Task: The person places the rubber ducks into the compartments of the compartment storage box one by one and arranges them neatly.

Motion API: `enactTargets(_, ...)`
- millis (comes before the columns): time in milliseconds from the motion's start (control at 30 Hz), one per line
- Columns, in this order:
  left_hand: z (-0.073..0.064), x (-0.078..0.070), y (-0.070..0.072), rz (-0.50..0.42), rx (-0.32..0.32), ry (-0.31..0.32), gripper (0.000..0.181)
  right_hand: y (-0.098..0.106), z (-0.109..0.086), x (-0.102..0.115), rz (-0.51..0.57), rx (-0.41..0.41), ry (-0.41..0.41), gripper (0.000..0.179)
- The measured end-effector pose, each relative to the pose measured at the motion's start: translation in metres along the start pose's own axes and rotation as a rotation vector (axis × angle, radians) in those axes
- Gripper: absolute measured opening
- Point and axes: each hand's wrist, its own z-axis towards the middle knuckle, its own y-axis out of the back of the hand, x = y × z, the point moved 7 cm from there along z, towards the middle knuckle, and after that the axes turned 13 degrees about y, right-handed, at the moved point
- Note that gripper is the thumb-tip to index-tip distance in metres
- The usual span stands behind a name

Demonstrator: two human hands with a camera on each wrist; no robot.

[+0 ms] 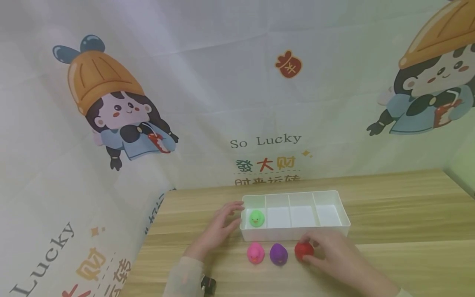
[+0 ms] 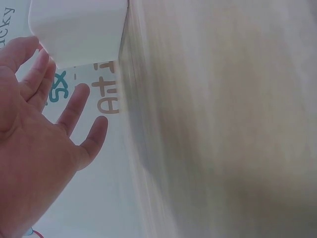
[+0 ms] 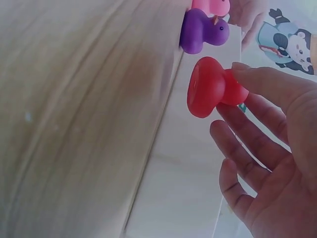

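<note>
My right hand (image 1: 335,251) pinches a red toy duck (image 1: 303,251) by its head between thumb and fingers, in front of the white divided box (image 1: 289,234). In the right wrist view, the underside of the red duck (image 3: 198,89) shows, a little off the table. My left hand (image 1: 219,226) is at the box's left end, fingers spread and fairly straight; in the left wrist view the fingertips touch the box wall (image 2: 84,34). A green duck (image 1: 256,218) sits in the box's leftmost compartment. Pink (image 1: 255,253) and purple ducks (image 1: 278,254) stand before the box.
The wooden table (image 1: 400,214) meets a hanging printed cloth (image 1: 208,103) behind and on the left. A small black object (image 1: 208,284) is beside the left sleeve (image 1: 183,277). The box's other compartments hold no ducks.
</note>
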Motion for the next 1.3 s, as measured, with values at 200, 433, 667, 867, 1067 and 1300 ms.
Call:
enactTargets(200, 0.001, -0.001, 0.000, -0.003, 0.005, -0.004, 0.034, 0.003, 0.003, 0.004, -0.005, -0.007, 0.022, 0.028)
enactTargets(433, 0.000, -0.003, -0.001, -0.011, 0.013, 0.003, 0.036, 0.007, 0.004, 0.007, -0.022, -0.021, 0.021, 0.028)
enactTargets(667, 0.002, 0.002, -0.002, -0.016, 0.007, 0.005, 0.034, 0.011, 0.007, 0.011, -0.025, -0.030, 0.030, 0.028)
enactTargets(867, 0.010, 0.026, -0.007, -0.021, 0.001, 0.002, 0.035, 0.015, 0.009, 0.014, -0.048, -0.050, 0.027, 0.030)
enactTargets(1067, 0.013, 0.034, -0.010, -0.009, -0.006, -0.011, 0.035, 0.021, 0.013, 0.017, -0.037, -0.076, 0.046, 0.030)
enactTargets(1300, 0.013, 0.032, -0.010, 0.006, -0.012, -0.011, 0.035, 0.029, 0.019, 0.020, -0.032, -0.113, 0.088, 0.030)
